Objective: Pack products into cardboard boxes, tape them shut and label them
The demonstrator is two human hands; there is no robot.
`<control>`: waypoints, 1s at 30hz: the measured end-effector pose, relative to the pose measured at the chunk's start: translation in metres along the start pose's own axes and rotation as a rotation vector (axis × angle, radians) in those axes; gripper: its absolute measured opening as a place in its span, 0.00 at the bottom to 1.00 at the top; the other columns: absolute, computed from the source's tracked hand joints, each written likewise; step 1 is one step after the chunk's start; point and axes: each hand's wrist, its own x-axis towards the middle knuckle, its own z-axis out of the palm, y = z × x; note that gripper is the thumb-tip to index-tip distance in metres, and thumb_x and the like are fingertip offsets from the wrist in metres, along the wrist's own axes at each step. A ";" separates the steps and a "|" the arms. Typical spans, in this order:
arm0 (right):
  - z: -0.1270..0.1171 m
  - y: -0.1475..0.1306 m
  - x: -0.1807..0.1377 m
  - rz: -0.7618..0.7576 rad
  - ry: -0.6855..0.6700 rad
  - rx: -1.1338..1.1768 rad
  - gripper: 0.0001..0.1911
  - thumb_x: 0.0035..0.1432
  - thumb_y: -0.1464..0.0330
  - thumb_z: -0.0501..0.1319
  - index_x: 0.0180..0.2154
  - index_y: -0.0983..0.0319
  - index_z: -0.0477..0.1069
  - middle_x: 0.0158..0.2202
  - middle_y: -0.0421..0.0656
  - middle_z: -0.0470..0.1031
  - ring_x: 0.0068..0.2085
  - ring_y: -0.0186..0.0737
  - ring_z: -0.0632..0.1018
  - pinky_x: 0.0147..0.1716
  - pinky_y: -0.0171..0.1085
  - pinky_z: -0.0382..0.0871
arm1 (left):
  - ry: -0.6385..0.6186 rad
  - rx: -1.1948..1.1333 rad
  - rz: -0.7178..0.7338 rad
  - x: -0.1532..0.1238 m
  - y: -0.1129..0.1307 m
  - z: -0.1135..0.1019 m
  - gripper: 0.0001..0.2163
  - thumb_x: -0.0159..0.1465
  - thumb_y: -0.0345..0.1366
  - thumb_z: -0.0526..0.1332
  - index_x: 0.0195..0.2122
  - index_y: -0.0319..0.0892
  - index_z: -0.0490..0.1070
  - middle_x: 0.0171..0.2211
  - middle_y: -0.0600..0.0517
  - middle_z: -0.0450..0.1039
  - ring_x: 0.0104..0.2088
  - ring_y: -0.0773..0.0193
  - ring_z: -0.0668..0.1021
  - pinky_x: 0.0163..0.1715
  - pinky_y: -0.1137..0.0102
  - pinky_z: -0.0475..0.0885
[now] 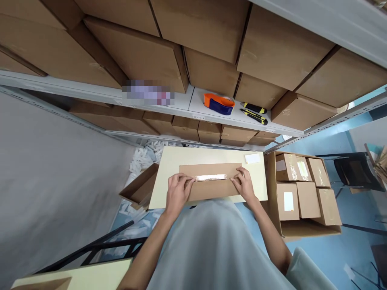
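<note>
A flat brown cardboard box [211,183] lies on a small pale table [169,161] in front of me, with a strip of clear tape [211,177] along its closed top seam. My left hand [177,192] rests on the box's left end, its fingers pressing by the left end of the tape. At the right end of the tape my right hand [244,184] presses down with bent fingers. Neither hand grips anything.
An orange and blue tape dispenser [219,103] and two yellow-black utility knives [254,112] lie on the shelf [181,102] ahead, among stacked cartons. A large open carton [273,193] with several taped small boxes stands right. An open box [139,188] and white packing pieces [145,155] lie left.
</note>
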 end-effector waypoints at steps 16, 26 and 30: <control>0.040 0.019 0.011 0.450 0.010 0.463 0.59 0.72 0.34 0.63 0.87 0.60 0.50 0.87 0.54 0.55 0.85 0.59 0.63 0.84 0.59 0.59 | 0.005 -0.411 -0.214 0.000 -0.044 0.028 0.41 0.80 0.56 0.60 0.89 0.49 0.49 0.86 0.41 0.57 0.85 0.45 0.61 0.85 0.46 0.56; 0.031 0.007 0.021 0.457 0.069 0.476 0.59 0.73 0.34 0.62 0.87 0.61 0.49 0.87 0.53 0.56 0.86 0.56 0.61 0.85 0.57 0.58 | -0.046 -0.422 -0.151 0.032 -0.034 0.005 0.41 0.79 0.57 0.60 0.88 0.46 0.54 0.84 0.43 0.61 0.84 0.46 0.63 0.85 0.50 0.57; 0.035 0.010 0.026 0.475 0.027 0.440 0.61 0.72 0.32 0.59 0.88 0.62 0.47 0.88 0.54 0.51 0.87 0.57 0.58 0.86 0.58 0.53 | -0.069 -0.438 -0.185 0.036 -0.038 0.009 0.41 0.79 0.57 0.59 0.88 0.46 0.53 0.84 0.43 0.62 0.84 0.46 0.64 0.85 0.49 0.57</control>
